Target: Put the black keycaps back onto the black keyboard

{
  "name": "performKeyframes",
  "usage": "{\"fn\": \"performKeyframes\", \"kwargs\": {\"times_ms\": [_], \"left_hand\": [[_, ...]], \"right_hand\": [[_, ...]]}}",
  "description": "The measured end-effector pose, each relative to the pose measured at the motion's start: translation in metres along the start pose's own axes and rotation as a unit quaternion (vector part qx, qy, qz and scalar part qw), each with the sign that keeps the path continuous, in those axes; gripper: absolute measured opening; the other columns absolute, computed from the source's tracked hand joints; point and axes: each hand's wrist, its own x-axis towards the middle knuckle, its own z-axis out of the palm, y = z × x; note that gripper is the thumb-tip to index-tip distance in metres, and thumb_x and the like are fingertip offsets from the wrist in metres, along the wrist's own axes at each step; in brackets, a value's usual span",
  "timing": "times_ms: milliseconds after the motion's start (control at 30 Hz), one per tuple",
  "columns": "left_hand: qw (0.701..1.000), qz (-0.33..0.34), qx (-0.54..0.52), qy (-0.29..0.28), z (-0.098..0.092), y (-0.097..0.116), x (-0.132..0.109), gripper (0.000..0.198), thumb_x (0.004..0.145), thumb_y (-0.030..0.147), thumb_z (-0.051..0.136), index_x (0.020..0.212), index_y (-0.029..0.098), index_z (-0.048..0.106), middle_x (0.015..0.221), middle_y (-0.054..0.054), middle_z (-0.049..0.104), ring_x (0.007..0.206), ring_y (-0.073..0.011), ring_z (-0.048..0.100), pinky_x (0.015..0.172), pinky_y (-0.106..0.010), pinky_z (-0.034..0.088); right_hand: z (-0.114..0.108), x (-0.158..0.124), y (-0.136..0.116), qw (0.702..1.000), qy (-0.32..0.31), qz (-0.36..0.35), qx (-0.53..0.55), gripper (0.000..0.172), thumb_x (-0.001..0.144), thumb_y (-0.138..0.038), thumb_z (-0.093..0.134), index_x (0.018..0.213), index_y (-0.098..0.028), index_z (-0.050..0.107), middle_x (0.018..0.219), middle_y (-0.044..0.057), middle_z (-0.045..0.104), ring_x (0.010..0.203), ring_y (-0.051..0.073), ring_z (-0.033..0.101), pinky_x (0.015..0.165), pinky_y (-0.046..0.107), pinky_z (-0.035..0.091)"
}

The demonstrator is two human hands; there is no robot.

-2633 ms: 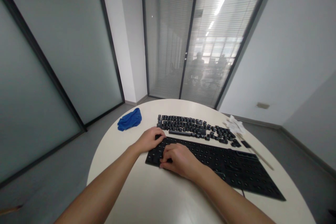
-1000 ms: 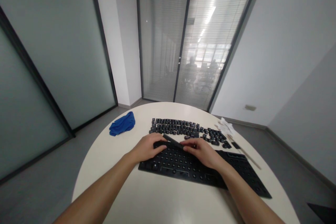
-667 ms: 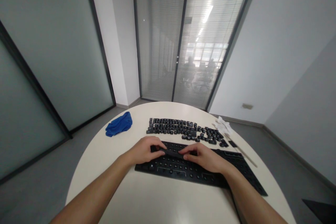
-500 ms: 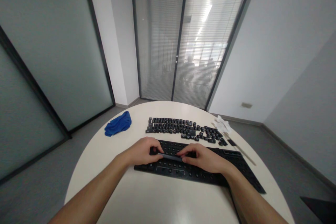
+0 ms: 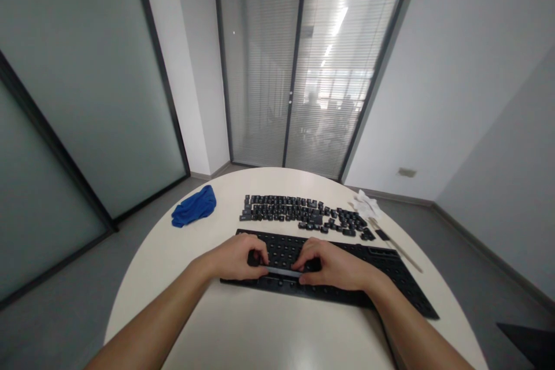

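A black keyboard base without its keycaps lies at a slant across the near half of the table. Just over its front rows is a long narrow spacebar keycap, its dark grey face catching the light. My left hand pinches the spacebar's left end between thumb and fingers. At the other end, my right hand grips it the same way. Whether the spacebar touches the base is unclear. Both hands cover parts of the base.
Behind the base, loose black keycaps sit in rows, more scattered to the right. A blue cloth is at the left edge. White crumpled tissue and a thin stick-like tool lie on the right of the round table.
Both hands have brought the spacebar nearer to me, from the middle of the keyboard base to its front rows. More of the base's back rows now shows between the hands.
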Motion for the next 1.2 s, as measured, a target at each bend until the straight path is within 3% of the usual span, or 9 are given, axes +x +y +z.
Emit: {"fn": "performKeyframes", "kwargs": {"times_ms": [567, 833, 1200], "left_hand": [[0.999, 0.006, -0.038, -0.015, 0.0007, -0.0018, 0.0015, 0.016, 0.071, 0.023, 0.079, 0.087, 0.024, 0.076, 0.083, 0.001, 0.07, 0.08, -0.0169, 0.063, 0.074, -0.026, 0.048], [0.999, 0.01, -0.045, -0.022, 0.0015, -0.007, 0.001, 0.018, 0.072, 0.026, 0.08, 0.09, 0.025, 0.077, 0.086, 0.0, 0.071, 0.083, -0.0171, 0.063, 0.079, -0.027, 0.048], [0.997, 0.025, -0.062, -0.026, 0.0006, -0.0067, 0.0002, 0.017, 0.074, 0.029, 0.081, 0.091, 0.026, 0.078, 0.087, 0.0, 0.071, 0.085, -0.0172, 0.064, 0.08, -0.028, 0.047]], "right_hand": [[-0.0039, 0.0026, 0.0041, 0.999, -0.014, -0.034, -0.016, 0.022, 0.073, -0.029, 0.08, 0.094, -0.026, 0.079, 0.095, 0.002, 0.073, 0.098, 0.021, 0.061, 0.09, 0.03, 0.045], [-0.0038, 0.0008, 0.0, 0.999, -0.008, -0.033, -0.024, 0.022, 0.071, -0.02, 0.077, 0.093, -0.025, 0.078, 0.095, 0.001, 0.073, 0.092, 0.019, 0.063, 0.086, 0.028, 0.046], [-0.0028, 0.0005, 0.0017, 0.999, -0.01, -0.043, -0.012, 0.021, 0.071, -0.023, 0.08, 0.092, -0.024, 0.079, 0.091, 0.0, 0.074, 0.09, 0.018, 0.064, 0.085, 0.027, 0.046]]}}
